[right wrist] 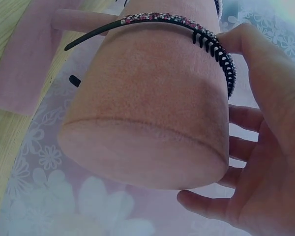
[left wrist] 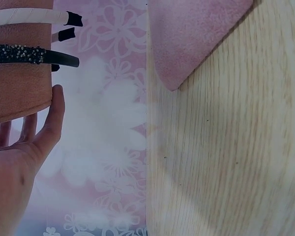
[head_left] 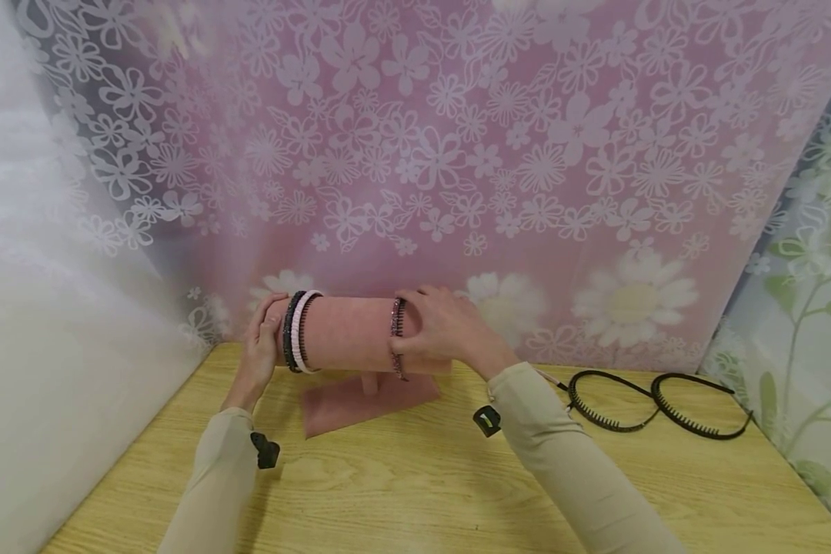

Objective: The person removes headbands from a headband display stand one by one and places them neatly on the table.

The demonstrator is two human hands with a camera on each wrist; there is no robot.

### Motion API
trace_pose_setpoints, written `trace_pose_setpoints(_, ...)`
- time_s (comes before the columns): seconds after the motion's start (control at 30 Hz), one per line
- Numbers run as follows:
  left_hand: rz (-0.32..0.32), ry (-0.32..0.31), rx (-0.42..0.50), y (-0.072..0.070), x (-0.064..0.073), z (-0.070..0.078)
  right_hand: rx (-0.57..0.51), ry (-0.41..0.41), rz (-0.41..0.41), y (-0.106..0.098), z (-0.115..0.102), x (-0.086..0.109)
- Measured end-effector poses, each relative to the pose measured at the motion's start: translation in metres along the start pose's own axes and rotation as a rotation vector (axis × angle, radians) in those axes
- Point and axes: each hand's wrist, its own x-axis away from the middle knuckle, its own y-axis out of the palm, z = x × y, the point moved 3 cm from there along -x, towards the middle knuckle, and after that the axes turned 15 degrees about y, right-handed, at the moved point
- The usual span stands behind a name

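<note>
A pink velvety display roll (head_left: 349, 335) lies sideways on a short post above a flat pink base (head_left: 332, 412). My left hand (head_left: 258, 355) grips its left end, thumb in front, the other fingers partly hidden behind. Beside that hand, a black studded headband (left wrist: 22, 54) and a white wrapped headband (left wrist: 29, 17) sit around the roll. Near the other end, my right hand (head_left: 446, 323) holds a toothed headband (right wrist: 160, 17) with pink and clear stones, thumb against its side. This headband arches over the roll, and its black tips stick out past the surface.
On the wooden table (head_left: 388, 492), two black toothed headbands (head_left: 702, 431) lie at the right, partly overlapping. A pale band end (head_left: 548, 377) shows beside my right sleeve. A floral sheet (head_left: 457, 192) rises behind, with a white wall (head_left: 62, 308) at left.
</note>
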Motion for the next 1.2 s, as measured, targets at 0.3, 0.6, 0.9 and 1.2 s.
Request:
trace_pose_setpoints(0.3,0.006,0.008,0.011,-0.001,-0.001,0.001,-0.025,0.009,-0.002,-0.002,0.009,0.003)
trace_pose_setpoints(0.6,0.008,0.004,-0.013,-0.001,0.000,0.000,-0.048,0.044,-0.016,-0.003,0.018,0.009)
trace_pose_setpoints(0.9,0.013,-0.004,-0.001,-0.002,-0.002,-0.025,-0.060,0.054,-0.026,-0.005,0.026,0.015)
trace_pose_setpoints(1.2,0.034,0.045,-0.026,-0.001,-0.001,-0.037,-0.067,0.058,-0.024,-0.006,0.034,0.018)
